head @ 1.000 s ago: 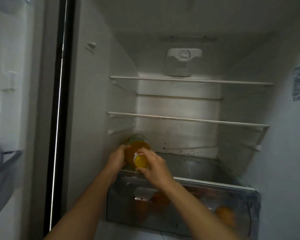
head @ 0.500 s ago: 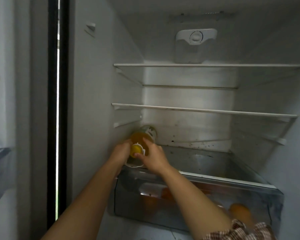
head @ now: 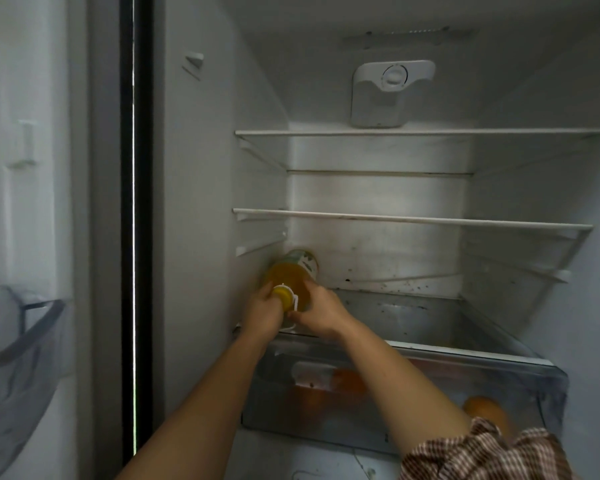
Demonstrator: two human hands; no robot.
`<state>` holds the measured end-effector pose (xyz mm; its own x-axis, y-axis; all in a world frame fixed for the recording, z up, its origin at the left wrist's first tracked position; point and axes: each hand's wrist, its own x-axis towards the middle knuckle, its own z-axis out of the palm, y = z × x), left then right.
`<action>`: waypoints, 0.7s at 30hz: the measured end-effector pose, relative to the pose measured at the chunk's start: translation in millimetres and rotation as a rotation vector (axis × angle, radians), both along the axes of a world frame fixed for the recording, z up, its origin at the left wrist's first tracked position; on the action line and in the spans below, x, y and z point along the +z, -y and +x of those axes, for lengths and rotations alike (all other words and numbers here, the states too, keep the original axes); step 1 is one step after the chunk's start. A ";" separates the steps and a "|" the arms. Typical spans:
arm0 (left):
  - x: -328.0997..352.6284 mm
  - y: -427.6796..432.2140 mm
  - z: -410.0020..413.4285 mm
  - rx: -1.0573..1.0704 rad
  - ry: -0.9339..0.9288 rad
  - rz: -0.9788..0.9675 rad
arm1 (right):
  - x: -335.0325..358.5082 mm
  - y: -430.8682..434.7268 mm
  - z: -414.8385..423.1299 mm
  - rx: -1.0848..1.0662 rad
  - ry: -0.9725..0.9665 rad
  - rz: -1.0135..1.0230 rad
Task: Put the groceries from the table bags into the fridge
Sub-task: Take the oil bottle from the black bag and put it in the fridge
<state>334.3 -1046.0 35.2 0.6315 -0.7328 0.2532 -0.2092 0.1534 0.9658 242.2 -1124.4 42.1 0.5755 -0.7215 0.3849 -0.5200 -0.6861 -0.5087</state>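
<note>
Change, bottle: against one second ago, we find the bottle (head: 293,277) further in over the drawer (head: 499,382), toward the drawer's back left corner. Against half a second ago its place is much the same.
Change, hands: one second ago the right hand lay over the cap from above. Now the cap (head: 282,294) shows between the two hands.
Change, sleeve: a checked sleeve (head: 482,452) shows in front of the drawer's right end. It was out of view one second ago.
Bottle, place: above the drawer's left end, close to the left wall of the fridge (head: 205,202), cap toward us and base toward the back wall. The hands hide whether it rests on the drawer's cover, so we cannot tell.
Left hand (head: 262,311): grasping the bottle on its left side by the cap, fingers curled round it.
Right hand (head: 321,315): grasping the bottle on its right side just below the cap, fingers curled.
Count, bottles: one, holding yellow-orange liquid, with one yellow cap.
Count, hands: two, both on the bottle.
Count, shelves: two, both above the drawer, namely the lower shelf (head: 409,220) and the upper shelf (head: 420,132).
Count, drawers: one, clear-fronted.
Count, fruit: one orange (head: 485,408) inside the drawer at its right end. We also see orange shapes (head: 347,379) behind the drawer's front near the middle, too blurred to count.
Count, fittings: one control box (head: 388,95) high above the drawer, and one door bin (head: 25,341) well to the drawer's left.
</note>
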 end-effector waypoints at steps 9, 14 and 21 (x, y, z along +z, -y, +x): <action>1.4 -18.1 -9.6 0.084 0.168 -0.008 | -0.5 -31.6 -30.8 -0.041 0.020 -0.004; 5.4 -54.8 -34.9 0.140 0.347 0.009 | 6.6 -72.6 -65.7 -0.094 -0.033 -0.138; -7.2 -163.5 -69.4 0.173 0.745 0.170 | -6.4 -177.6 -117.9 -0.159 -0.156 -0.246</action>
<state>264.9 -882.4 28.0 0.4481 -0.7063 0.5479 -0.8186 -0.0780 0.5690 124.3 -946.8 35.7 0.5291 -0.7032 0.4749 -0.6889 -0.6827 -0.2435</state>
